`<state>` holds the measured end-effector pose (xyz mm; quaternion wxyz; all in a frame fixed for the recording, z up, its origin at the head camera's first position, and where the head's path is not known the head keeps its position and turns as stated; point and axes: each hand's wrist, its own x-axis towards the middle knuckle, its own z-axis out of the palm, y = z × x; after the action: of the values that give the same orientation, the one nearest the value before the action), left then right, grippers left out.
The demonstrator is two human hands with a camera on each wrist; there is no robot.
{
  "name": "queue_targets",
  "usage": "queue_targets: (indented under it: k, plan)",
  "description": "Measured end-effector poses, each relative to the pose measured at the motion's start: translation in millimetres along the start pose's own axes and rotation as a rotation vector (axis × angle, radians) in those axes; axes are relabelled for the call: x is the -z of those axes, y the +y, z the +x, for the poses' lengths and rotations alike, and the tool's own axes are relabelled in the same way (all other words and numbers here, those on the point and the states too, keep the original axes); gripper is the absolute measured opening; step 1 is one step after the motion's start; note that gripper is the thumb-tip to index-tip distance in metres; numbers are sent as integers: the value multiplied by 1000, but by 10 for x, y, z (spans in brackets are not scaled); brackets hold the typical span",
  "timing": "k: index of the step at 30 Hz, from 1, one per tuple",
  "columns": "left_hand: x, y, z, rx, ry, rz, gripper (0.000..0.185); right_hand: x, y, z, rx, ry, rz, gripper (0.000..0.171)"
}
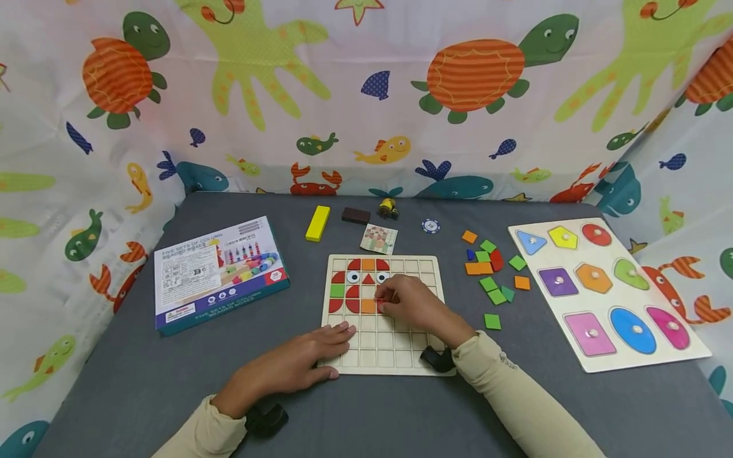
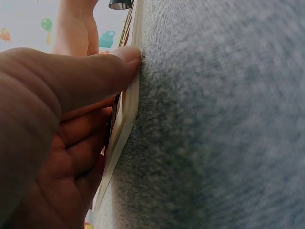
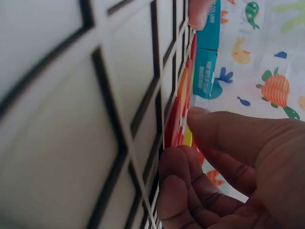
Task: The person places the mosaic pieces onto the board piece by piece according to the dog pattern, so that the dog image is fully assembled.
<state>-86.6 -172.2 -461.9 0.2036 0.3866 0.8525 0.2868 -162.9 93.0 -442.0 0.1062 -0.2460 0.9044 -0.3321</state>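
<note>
Right grip: positioned over the middle of the grid board, thumb and forefinger curled about a red piece. Whether that piece is pinched or merely touched cannot be told from the views. The red piece is located at the near edge of the grid board's filled cells.

Left grip: fingers extended, resting on the near left corner of the grid board. The left wrist view shows the thumb against the board's edge.

Grid board: lies flat on the grey tabletop. Red, orange and green pieces occupy cells in its far left part, together with 2 eye pieces.

Right of the grid board: loose tiles in green, orange, red and blue, scattered. Farther right, 1 puzzle board bearing 9 knobbed shapes, set at a slant.

Beyond the grid board's far edge: 1 picture card just beside it; behind the card, 1 dark brown block and 1 bee figure. Beyond its far left corner, 1 yellow block; beyond its far right corner, 1 poker chip.

Left of the grid board: 1 printed box, lying flat.
</note>
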Motion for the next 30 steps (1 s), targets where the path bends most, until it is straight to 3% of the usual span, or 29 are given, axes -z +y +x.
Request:
queue_targets:
  k: [5,13,20,26,30]
  plan:
    - [5,2,4,2,-3,6,56,148,87,-145,-5,2,21,20]
    - [10,7,2,2,4,5,55,525,391,-578,-31,56,11,27]
    - [11,-8,3,-14,22,-3,55,811,705,-980,-99,83,-88,32]
    - [7,-12,-3,-3,18,-6,53,849,905,-1240,-86,54,-199,33]
    - [10,-15,-1,7,9,-6,54,802,916,-1263,-115,67,-182,29]
